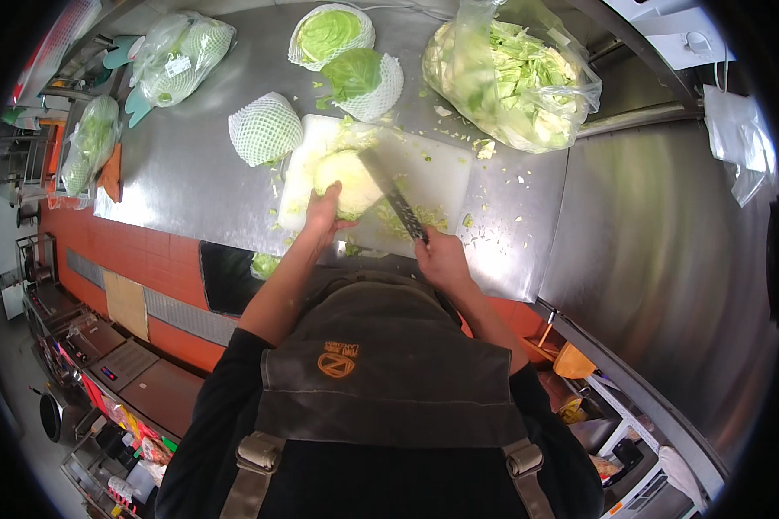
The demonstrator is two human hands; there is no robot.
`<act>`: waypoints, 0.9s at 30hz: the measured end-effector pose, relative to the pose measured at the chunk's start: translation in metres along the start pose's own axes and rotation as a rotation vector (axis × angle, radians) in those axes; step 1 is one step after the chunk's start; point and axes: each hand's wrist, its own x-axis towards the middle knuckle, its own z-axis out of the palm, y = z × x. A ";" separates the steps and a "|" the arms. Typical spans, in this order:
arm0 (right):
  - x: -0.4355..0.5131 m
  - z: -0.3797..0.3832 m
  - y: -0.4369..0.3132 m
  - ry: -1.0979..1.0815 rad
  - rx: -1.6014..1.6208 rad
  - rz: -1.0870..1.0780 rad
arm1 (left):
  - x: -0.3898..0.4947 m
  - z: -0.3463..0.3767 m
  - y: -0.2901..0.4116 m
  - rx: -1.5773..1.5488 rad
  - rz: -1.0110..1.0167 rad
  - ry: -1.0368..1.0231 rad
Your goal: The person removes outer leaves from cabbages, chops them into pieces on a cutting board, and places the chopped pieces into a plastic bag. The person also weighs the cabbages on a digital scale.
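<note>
A pale green cabbage head lies on a white cutting board. My left hand grips its near left side, with the thumb on top. In my right hand is the handle of a kitchen knife; its long blade points up and left, beside the cabbage's right side. Whether the edge touches the cabbage I cannot tell. Green shreds are scattered over the board. Left of the board sits a cabbage in a white foam net. Beyond the board stand two more partly netted cabbages.
A clear plastic bag of cut cabbage stands at the back right of the steel table. Bagged netted cabbages lie at the back left, another bag beyond the left edge. A black container is below the near edge.
</note>
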 end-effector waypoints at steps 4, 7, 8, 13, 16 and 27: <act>0.008 0.013 -0.019 -0.045 -0.102 -0.071 | 0.003 0.003 -0.002 0.022 0.024 0.079; 0.008 0.018 -0.020 -0.029 -0.144 -0.112 | 0.007 0.007 -0.004 0.054 0.038 0.134; 0.008 0.019 -0.020 -0.030 -0.151 -0.120 | 0.007 0.009 -0.004 0.048 0.043 0.144; 0.011 0.028 -0.019 -0.037 -0.206 -0.104 | 0.002 0.019 -0.002 0.049 0.040 0.185; 0.012 0.028 -0.022 -0.035 -0.230 -0.098 | 0.000 0.022 0.003 0.046 0.011 0.205; -0.002 -0.001 -0.008 -0.206 -0.229 -0.036 | 0.013 0.014 0.008 -0.013 -0.031 0.179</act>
